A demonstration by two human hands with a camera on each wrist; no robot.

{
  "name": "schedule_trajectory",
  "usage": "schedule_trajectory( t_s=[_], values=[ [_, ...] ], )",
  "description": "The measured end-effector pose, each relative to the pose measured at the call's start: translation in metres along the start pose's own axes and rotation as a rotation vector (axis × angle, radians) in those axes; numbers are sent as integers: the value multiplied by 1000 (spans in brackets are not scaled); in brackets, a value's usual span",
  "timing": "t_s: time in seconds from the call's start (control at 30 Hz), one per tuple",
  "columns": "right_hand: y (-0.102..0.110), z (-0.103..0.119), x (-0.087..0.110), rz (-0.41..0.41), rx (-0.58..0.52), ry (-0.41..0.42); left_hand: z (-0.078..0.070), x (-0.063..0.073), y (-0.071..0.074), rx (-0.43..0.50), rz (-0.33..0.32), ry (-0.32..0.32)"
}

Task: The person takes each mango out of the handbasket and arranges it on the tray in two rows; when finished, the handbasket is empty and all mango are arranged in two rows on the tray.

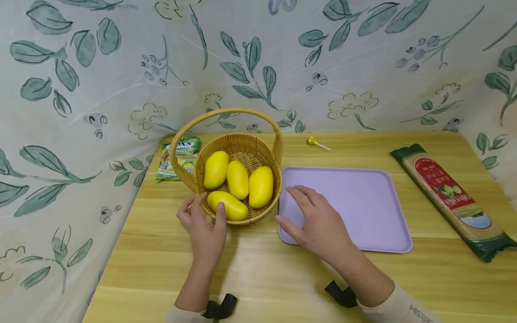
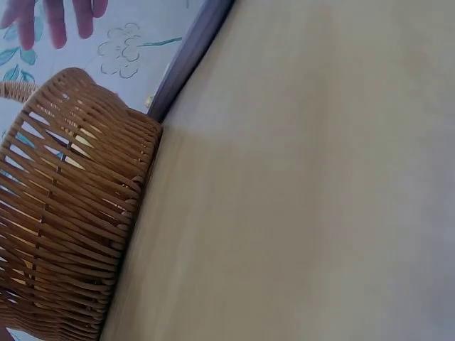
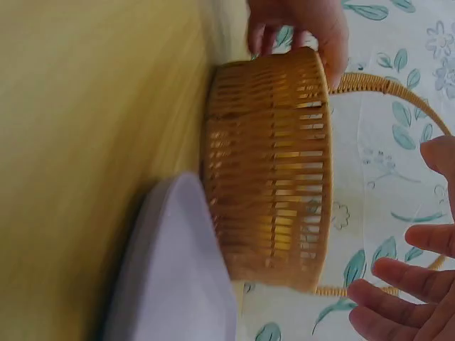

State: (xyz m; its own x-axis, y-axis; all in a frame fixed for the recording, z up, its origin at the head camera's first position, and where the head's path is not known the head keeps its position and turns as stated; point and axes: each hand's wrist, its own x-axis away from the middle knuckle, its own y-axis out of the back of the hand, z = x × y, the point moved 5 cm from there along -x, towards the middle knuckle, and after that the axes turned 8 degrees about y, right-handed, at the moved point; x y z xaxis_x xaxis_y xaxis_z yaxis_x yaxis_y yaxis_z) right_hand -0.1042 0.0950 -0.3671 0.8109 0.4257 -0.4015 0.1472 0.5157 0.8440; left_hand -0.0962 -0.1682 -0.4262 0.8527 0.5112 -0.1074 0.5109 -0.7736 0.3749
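Note:
A round wicker basket with a tall handle stands upright on the table, several yellow mangoes inside. My left hand is at its front left, holding the rim with the thumb over the inside by the nearest mango and the fingers along the outside. The right wrist view also has the left hand at the rim, fingers partly behind the wicker. To the right of the basket, my right hand hovers over a lilac tray, fingers spread and holding nothing. Its fingers show below the handle.
A green and yellow candy bag lies behind the basket's left side. Near the table's back edge is a yellow lollipop. On the right lies a long noodle packet. Leaf-patterned cloth hangs behind the table.

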Motion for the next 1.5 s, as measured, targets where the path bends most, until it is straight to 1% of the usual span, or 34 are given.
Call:
schedule_trajectory(
  t_s=[0.07, 0.13, 0.2, 0.23, 0.43, 0.53, 0.63, 0.67, 0.8, 0.9, 1.03, 1.17, 1.37, 1.5],
  values=[
    [-3, 10, -10, -46, -22, 56, 7, -7, -4, 100, 12, 80],
    [-7, 19, -21, -74, -47, 95, 12, -14, -7, 193, 35, 150],
    [-11, 25, -32, -78, -75, 110, 14, -21, -11, 254, 51, 197],
    [-14, 27, -37, -74, -86, 111, 14, -24, -12, 262, 53, 204],
    [-30, 33, -67, -37, -115, 89, 10, -38, -18, 291, 39, 187],
    [-40, 33, -83, -30, -111, 83, 10, -41, -22, 312, 50, 212],
    [-51, 29, -97, -7, -109, 70, 11, -44, -23, 338, 45, 230],
    [-55, 27, -102, 10, -114, 59, 11, -45, -23, 347, 43, 232],
    [-71, 17, -120, 119, -125, -6, 13, -48, -24, 398, 30, 244],
    [-83, 11, -130, 208, -113, -59, 14, -50, -25, 452, 3, 242],
    [-97, 9, -139, 283, -67, -72, 18, -53, -27, 554, -36, 227],
    [-105, 9, -146, 307, -28, -56, 22, -55, -29, 638, -43, 224],
    [-116, 7, -149, 359, 29, -65, 25, -54, -29, 678, -12, 247],
    [-119, 6, -150, 368, 25, -62, 27, -53, -29, 686, -9, 256]
  ],
)
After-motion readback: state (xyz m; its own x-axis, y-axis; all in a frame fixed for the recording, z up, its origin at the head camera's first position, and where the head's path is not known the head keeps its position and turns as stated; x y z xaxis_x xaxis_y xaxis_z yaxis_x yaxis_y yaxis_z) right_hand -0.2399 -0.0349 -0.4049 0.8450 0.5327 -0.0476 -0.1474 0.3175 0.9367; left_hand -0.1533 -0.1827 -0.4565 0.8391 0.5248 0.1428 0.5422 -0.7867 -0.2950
